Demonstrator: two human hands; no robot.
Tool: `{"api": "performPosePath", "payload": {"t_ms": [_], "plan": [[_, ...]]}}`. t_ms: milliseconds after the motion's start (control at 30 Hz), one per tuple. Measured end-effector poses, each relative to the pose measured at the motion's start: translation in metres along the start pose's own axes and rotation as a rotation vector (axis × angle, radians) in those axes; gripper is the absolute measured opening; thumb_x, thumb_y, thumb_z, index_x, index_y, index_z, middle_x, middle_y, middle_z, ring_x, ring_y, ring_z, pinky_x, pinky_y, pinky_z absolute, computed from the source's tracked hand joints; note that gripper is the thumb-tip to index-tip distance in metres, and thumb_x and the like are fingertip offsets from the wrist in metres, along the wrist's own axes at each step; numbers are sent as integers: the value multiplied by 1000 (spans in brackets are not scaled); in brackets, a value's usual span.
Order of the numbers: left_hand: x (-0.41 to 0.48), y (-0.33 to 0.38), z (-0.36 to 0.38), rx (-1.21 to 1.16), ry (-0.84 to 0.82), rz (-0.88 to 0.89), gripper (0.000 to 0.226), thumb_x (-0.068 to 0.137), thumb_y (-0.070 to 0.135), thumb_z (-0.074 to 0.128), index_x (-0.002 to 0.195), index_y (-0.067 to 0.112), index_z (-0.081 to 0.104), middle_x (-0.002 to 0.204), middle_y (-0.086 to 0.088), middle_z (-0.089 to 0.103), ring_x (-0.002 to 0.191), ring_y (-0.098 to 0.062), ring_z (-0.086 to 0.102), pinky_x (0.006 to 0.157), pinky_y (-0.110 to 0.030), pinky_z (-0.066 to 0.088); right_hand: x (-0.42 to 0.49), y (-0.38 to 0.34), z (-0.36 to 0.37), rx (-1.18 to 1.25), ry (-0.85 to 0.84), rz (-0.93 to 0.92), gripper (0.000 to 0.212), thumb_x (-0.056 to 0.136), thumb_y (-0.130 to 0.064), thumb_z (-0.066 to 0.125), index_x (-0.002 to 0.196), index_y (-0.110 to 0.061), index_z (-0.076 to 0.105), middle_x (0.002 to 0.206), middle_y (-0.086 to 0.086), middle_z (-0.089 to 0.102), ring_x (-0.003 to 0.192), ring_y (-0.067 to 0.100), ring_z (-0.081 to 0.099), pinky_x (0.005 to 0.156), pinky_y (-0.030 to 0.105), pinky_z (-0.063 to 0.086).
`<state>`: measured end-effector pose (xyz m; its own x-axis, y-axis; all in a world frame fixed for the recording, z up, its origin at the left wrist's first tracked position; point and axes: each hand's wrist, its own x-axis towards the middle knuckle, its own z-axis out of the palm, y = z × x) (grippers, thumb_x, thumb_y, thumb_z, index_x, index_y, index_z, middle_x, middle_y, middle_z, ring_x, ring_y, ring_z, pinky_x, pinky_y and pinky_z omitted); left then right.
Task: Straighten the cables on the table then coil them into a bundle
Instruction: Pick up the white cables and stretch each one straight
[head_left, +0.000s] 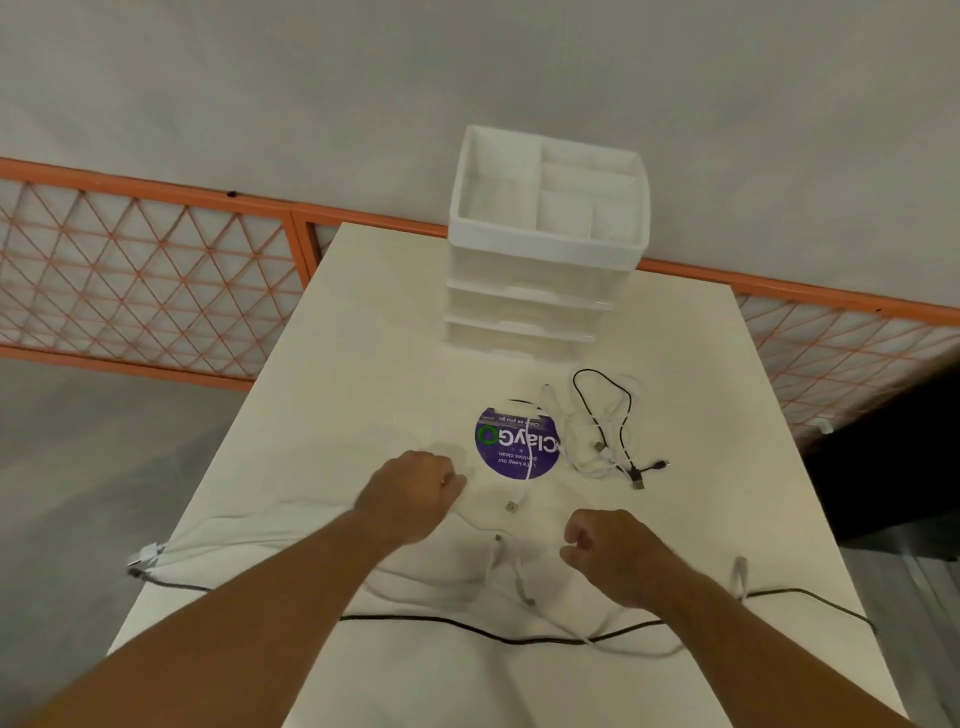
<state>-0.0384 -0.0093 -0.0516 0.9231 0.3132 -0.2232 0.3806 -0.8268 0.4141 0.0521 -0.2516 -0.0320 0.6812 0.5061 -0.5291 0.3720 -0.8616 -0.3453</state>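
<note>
Black cable (519, 640) lay nearest me, slack along the near edge of the surface (363, 364), passing under both forearms. Left grip (413, 486): knuckles up, fingers curled round a white cable (478, 524) that ran off to the left edge. Right grip (615, 553): curled tight, thumb against forefinger, couldn't tell if it pinched anything. White loops (498, 571) lay between the two. Further out, a black-and-white tangle (608, 436) sat just right of a purple sticker (514, 441). Drawer unit (545, 249) stood at the far edge.
</note>
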Motion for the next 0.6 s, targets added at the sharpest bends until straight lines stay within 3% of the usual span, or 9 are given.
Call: {"api": "performPosePath", "payload": {"t_ms": [167,267,433,533,600], "plan": [[22,48,19,-165,-6,-61,42,91,51,47,69,16,54,73,-2,60,69,-23,53,62,-30,41,5,8,-8,37,8,10,16,88,-42,57,96,-29,59,92,-11,63,85,8,60,80,29,53],[34,67,33,-287,-38,-115,38,84,54,55,69,20,53,71,4,62,68,-18,60,64,-31,47,8,12,-14,60,24,4,13,89,-43,56,95,-31,57,91,-12,62,84,6,59,78,26,51],[52,77,51,-330,-15,-165,10,86,25,59,82,16,63,84,-2,67,77,-21,60,65,-30,45,14,14,-34,82,70,-1,22,89,-43,57,104,-27,62,96,-9,63,91,12,60,83,29,50],[64,85,44,-341,-36,-179,16,87,11,52,75,12,61,76,-4,61,71,-22,53,59,-27,40,16,15,-46,107,119,-10,20,90,-40,57,103,-26,63,92,-9,62,89,13,60,82,31,51],[73,95,29,-442,-18,-240,19,89,12,50,72,13,60,67,0,54,66,-20,51,59,-28,44,17,17,-52,140,146,-8,18,90,-39,57,101,-26,63,92,-9,64,88,13,61,82,31,52]]}}
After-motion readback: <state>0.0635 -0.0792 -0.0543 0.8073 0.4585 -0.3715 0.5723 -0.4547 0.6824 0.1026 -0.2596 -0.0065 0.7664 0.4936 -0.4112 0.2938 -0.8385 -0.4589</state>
